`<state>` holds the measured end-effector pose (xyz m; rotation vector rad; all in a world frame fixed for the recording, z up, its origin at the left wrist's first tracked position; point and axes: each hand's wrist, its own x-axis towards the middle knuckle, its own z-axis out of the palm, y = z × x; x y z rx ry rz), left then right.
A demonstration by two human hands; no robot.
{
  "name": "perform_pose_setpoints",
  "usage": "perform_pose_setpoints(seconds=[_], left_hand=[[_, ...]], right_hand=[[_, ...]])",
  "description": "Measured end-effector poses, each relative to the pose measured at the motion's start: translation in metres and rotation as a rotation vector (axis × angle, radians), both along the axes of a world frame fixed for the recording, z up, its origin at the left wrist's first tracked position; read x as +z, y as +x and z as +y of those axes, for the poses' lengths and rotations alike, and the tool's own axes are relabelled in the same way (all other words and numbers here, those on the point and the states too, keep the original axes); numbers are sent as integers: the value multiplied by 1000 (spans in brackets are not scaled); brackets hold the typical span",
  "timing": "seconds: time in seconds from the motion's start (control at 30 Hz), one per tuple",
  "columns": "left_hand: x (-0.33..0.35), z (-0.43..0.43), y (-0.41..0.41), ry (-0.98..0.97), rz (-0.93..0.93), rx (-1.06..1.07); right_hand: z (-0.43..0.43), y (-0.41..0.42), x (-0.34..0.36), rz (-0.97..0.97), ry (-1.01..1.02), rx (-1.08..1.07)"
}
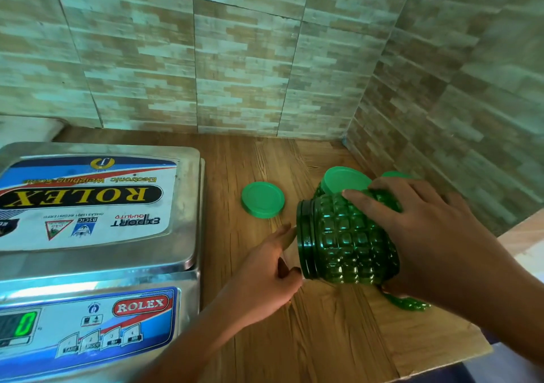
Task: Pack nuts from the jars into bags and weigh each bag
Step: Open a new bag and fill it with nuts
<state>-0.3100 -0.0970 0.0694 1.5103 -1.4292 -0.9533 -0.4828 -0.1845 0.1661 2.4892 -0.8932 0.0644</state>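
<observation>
Starting with what is hard to see: your right hand (418, 223) covers the far end of the green jar (347, 241), so its base is hidden, and no nuts can be made out through the dark plastic. At the jar's nine o'clock, your left hand (265, 268) curves thumb and fingers round something thin and clear just before the mouth. Whether it pinches that film cannot be told. A glossy green shape (410, 304) pokes out under your right wrist, at the jar's five o'clock, too hidden to name. At twelve o'clock a second jar (341, 181) shows little beyond its capped top, and a third lid (394, 174) peeks over your knuckles. Your right hand grips the green jar from above, fingers spread across its side, holding it tipped over with the open mouth facing nine o'clock. The jar is translucent plastic moulded in raised blocks, with a ribbed neck. A loose lid (263, 199), flat, round and matte light green, lies at its ten o'clock on the wood-grain counter (250, 338). At your nine o'clock sits a steel weighing scale (97, 206), cut off by the frame's edge, its display (25, 323) reading 0. Brick-pattern tiles (235, 59) cover two walls meeting in a corner.
</observation>
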Motion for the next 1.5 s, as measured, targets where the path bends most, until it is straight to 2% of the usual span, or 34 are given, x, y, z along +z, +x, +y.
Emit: perform_pose_setpoints(seconds=[0.17, 0.37, 0.5, 0.9, 1.07, 1.33, 1.5], left_hand=[[-5, -1, 0, -12, 53, -21], [-4, -3, 0, 91, -7, -5], [-11, -5, 1, 99, 58, -2], [-15, -7, -3, 85, 113, 5], [-9, -7, -3, 122, 71, 10], [7, -3, -5, 42, 144, 27], [1, -5, -4, 73, 168, 21]], right_hand=[[1, 1, -1, 5, -5, -21], [-2, 1, 1, 27, -1, -48], [-5, 0, 1, 34, 11, -61], [-6, -2, 0, 38, 16, -46], [-6, -3, -1, 41, 24, -55], [-7, -4, -2, 42, 47, -79], [-7, -4, -2, 49, 44, -71]])
